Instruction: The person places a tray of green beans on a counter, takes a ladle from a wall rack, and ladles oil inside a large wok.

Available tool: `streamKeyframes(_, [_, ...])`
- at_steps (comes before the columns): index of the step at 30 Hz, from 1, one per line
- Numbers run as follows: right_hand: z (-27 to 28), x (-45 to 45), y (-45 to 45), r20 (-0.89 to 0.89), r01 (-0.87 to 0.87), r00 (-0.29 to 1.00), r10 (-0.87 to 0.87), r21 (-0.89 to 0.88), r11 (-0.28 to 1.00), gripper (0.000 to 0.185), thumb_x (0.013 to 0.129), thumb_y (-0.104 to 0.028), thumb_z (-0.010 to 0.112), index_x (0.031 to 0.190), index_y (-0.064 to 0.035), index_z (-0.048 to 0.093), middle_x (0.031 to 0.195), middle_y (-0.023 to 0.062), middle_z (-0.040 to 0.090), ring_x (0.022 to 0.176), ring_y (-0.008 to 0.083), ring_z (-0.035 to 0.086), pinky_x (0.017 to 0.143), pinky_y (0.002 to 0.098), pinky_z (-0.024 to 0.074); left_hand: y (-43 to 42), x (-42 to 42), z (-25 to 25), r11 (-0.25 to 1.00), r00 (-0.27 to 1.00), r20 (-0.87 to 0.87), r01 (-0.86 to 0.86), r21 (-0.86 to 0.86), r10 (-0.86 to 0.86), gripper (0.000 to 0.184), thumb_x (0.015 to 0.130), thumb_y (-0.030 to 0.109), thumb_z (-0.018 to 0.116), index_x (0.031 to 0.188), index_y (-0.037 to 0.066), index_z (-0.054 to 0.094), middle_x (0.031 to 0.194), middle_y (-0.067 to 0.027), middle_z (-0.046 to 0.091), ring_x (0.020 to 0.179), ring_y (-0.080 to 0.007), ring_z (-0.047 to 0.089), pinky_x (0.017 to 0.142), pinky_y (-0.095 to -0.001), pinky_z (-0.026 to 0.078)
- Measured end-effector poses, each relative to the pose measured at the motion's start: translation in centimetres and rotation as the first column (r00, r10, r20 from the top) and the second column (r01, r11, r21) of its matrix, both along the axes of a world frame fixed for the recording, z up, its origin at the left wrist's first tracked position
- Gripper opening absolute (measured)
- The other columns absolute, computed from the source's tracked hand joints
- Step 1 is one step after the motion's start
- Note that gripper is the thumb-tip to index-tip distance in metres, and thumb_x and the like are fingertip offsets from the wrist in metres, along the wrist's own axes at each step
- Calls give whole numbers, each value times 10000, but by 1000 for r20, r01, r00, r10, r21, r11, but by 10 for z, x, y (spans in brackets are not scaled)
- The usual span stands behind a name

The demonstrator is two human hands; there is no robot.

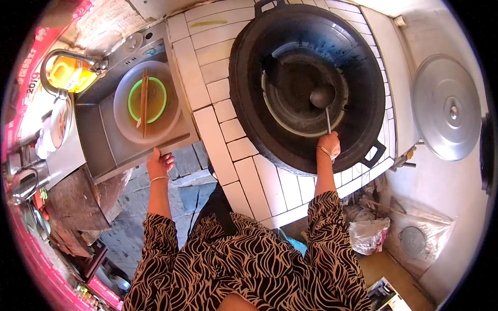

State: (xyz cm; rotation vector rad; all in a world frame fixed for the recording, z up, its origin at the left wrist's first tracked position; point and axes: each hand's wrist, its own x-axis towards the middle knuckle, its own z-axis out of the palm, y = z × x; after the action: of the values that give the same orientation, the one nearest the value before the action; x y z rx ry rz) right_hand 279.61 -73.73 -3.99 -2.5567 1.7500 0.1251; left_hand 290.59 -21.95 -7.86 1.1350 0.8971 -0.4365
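Observation:
A large black wok (249,103) is set in the white tiled counter, with some liquid at its bottom. My right hand (329,146) is closed round the handle of a dark metal ladle (322,96), over the wok's near side. The ladle's bowl is down inside the wok. Nothing shows in my left hand (160,165), which hangs near the front edge of the sink (98,129) with its fingers slightly bent and apart. In the sink stands a translucent basin (122,116) holding a green-rimmed bowl (165,98), with chopsticks (144,103) across it.
A silver lid (447,106) leans at the right wall. A curved faucet (78,53) and a yellow container (65,72) are at the sink's left. On the tiles beyond the wok lies a green strip (208,23). Plastic bags (369,234) sit below the counter at right.

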Motion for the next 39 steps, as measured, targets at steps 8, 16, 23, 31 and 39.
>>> streamKeyframes(8, [-42, 31, 31, 349, -121, 937, 4, 315, 941, 173, 683, -173, 546, 783, -47, 610, 780, 182, 606, 760, 350, 582, 686, 404, 457, 14, 0, -13, 986, 1000, -30, 2, -168, -7, 425, 730, 463, 598, 885, 83, 489, 690, -101, 552, 544, -239, 524, 438, -318, 400])
streamKeyframes(16, [14, 58, 77, 654, -269, 716, -243, 581, 768, 183, 679, -104, 606, 813, 20, 601, 682, 87, 602, 635, 161, 573, 598, 273, 446, -7, -7, 11, 998, 1000, 20, 2, 71, -3, 456, 743, 449, 593, 885, 21, 526, 704, -118, 588, 548, -219, 574, 450, -307, 449])
streamKeyframes(23, [81, 72, 127, 732, -540, 634, 251, 187, 820, 153, 736, -101, 561, 855, -6, 571, 690, 111, 593, 618, 230, 589, 580, 292, 457, -10, -8, 2, 995, 1000, 28, -9, 100, 6, 428, 741, 424, 605, 862, 20, 531, 692, -123, 590, 533, -208, 579, 417, -289, 439])
streamKeyframes(31, [73, 87, 182, 475, -729, 448, 757, -297, 617, 151, 707, -109, 571, 848, -85, 522, 690, 75, 506, 647, 241, 542, 530, 340, 452, -17, -11, 2, 992, 1000, 23, 11, 124, -14, 416, 736, 430, 608, 836, 30, 554, 662, -95, 594, 520, -189, 577, 427, -291, 432])
streamKeyframes(39, [25, 80, 207, 758, -583, 629, 170, 315, 749, 166, 740, -95, 539, 892, -27, 536, 734, 180, 581, 684, 339, 578, 618, 400, 456, -30, -9, 0, 991, 1000, 15, 2, 130, -4, 391, 732, 430, 611, 815, 53, 553, 654, -93, 595, 501, -174, 567, 430, -282, 422])
